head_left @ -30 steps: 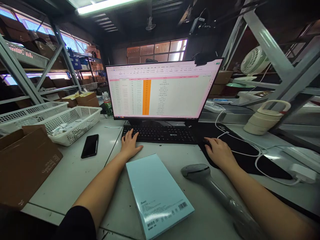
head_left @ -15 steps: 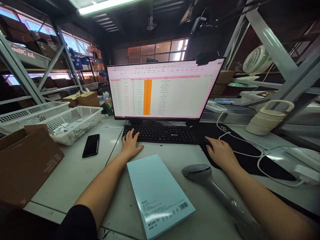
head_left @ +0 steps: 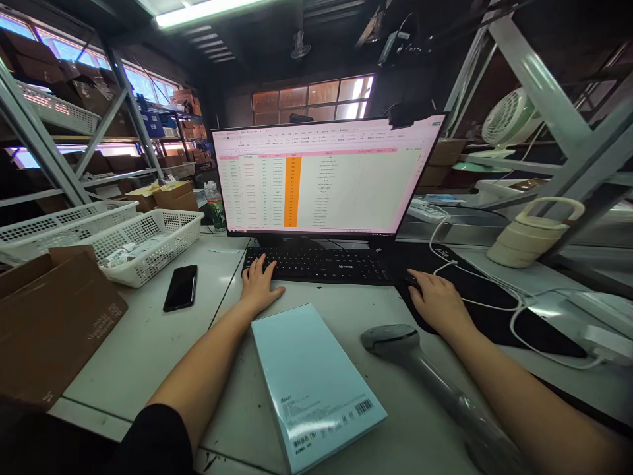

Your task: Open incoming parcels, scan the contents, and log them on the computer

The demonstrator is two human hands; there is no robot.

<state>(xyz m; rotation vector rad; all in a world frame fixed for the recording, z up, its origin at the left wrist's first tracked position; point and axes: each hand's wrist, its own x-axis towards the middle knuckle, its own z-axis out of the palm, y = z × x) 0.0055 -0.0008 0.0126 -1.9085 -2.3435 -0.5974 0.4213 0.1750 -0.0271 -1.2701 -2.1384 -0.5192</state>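
Observation:
My left hand (head_left: pixel 258 287) rests on the left end of the black keyboard (head_left: pixel 319 264), fingers spread flat over the keys. My right hand (head_left: pixel 438 303) lies cupped over a dark mouse (head_left: pixel 408 280) on the black mouse mat (head_left: pixel 494 310); the mouse is almost wholly hidden under the fingers. Behind the keyboard a wide monitor (head_left: pixel 326 177) shows a spreadsheet with an orange column. Between my forearms lies a pale blue flat box (head_left: pixel 314 382) with a barcode, and beside it a grey handheld barcode scanner (head_left: pixel 420 369).
A black phone (head_left: pixel 180 287) lies left of the keyboard. White mesh baskets (head_left: pixel 143 244) and an open cardboard box (head_left: pixel 49 316) stand on the left. A white cable (head_left: pixel 494 297), stacked cream containers (head_left: pixel 531 234) and a fan (head_left: pixel 509 122) are at right. Metal shelving flanks both sides.
The rows in the spreadsheet on the monitor have shifted. Both hands stay where they were; the view has drifted slightly.

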